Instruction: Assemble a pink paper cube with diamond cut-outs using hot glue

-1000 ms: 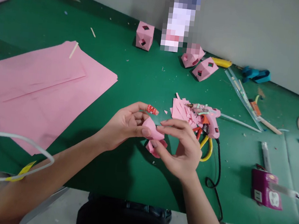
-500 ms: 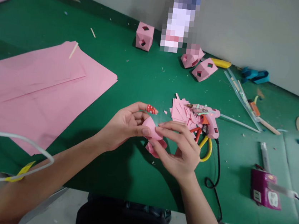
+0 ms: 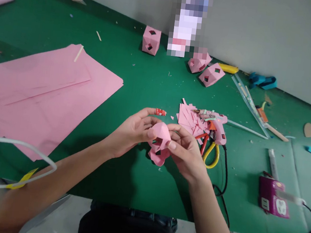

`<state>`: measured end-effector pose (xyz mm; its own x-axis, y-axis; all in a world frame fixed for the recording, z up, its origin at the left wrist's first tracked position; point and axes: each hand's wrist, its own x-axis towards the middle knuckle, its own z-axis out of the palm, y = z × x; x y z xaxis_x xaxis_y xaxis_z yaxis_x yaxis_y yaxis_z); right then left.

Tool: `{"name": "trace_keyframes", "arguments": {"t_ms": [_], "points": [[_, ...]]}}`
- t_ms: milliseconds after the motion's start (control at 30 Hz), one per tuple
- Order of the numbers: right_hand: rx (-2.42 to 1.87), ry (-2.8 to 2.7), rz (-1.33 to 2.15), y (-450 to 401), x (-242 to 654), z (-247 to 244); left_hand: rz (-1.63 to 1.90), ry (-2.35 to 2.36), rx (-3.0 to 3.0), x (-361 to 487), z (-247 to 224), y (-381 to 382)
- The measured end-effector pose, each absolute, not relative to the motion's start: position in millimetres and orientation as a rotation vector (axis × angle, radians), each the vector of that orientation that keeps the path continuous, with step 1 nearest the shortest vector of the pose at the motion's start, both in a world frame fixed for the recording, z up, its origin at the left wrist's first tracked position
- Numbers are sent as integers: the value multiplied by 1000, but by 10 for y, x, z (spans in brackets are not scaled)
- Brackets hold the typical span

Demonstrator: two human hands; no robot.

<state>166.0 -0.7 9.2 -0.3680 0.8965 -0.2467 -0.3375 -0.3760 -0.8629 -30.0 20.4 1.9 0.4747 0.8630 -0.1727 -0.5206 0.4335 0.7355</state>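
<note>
Between my hands is a piece of folded pink paper [image 3: 162, 132] with cut-out openings and curled lower flaps. My left hand [image 3: 138, 129] pinches its left edge with the thumb in front; the index finger, with a red patterned band round its tip, stretches out past it. My right hand [image 3: 187, 150] grips the right edge between thumb and fingers, whose tips are partly behind the paper. Just beyond my right hand lie a heap of pink paper strips [image 3: 189, 117], a pink glue gun [image 3: 218, 129] and scissors with red and yellow handles [image 3: 212, 156].
Large pink paper sheets [image 3: 48, 93] cover the left of the green table. Pink paper cubes with diamond holes [image 3: 151, 41] stand near the wall, beside a pixelated upright object [image 3: 186, 26]. At right are a purple power box [image 3: 272, 197] and black cord. A white cable [image 3: 23, 142] loops at lower left.
My right hand has turned, bringing its thumb to the front of the paper. The folded paper now faces me more, showing its openings. The view has shifted slightly.
</note>
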Motion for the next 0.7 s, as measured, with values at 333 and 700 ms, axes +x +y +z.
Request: {"name": "trace_keyframes", "arguments": {"t_ms": [333,700], "points": [[-918,-599,1872,5,1618,120,921,603,745,-223,30,128],[-932,-765,1868,-32,1662,151,723,556,724,-348,74,189]]}}
